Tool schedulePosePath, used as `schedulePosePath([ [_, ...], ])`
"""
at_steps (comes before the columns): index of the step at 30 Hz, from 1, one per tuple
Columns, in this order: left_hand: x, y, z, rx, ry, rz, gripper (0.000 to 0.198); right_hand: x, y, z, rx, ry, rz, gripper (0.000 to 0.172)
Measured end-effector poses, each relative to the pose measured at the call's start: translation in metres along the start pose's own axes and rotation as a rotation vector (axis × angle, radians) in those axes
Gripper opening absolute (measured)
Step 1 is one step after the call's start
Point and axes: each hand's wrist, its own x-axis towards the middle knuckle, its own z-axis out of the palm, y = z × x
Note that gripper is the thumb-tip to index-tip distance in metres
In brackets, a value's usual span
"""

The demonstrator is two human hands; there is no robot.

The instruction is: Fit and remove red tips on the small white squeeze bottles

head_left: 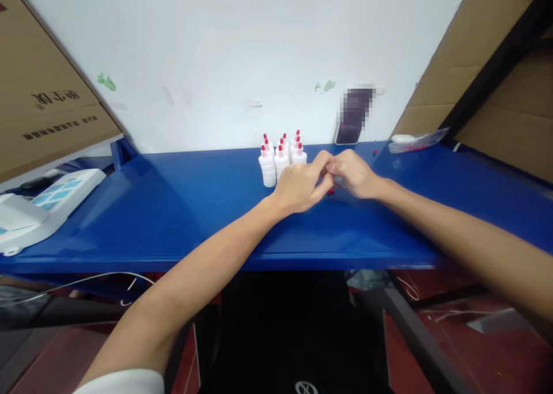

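My left hand [300, 185] and my right hand [355, 174] meet above the blue table, fingertips pinched together and touching. What lies between them is hidden; a small pale, see-through patch shows under the right fingers. Just below the fingers, a few small red pieces [330, 192] rest on the tabletop. Beside my left hand stands a cluster of several white squeeze bottles [268, 172] with red-tipped nozzles, all upright. That hand partly covers the nearest bottles on the right.
A phone [349, 130] leans against the white wall behind the hands. Right of it lie a single red piece [375, 152] and a clear plastic bag [417, 143] with red bits. At the left sits a white device [52, 209] with blue panels. Cardboard [47, 94] flanks the blue table [194, 209].
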Motion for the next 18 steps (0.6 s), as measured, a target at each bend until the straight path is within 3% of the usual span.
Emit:
schedulePosePath([
  [12, 0.0013, 0.0006, -0.0041, 0.094, -0.032, -0.001, 0.025, -0.001, 0.0091, 0.0051, 0.028, 0.061, 0.037, 0.052],
  [18, 0.0029, -0.0011, -0.0008, 0.222, -0.059, 0.013, 0.027, 0.0014, 0.0016, 0.0034, -0.072, 0.054, 0.061, 0.029],
])
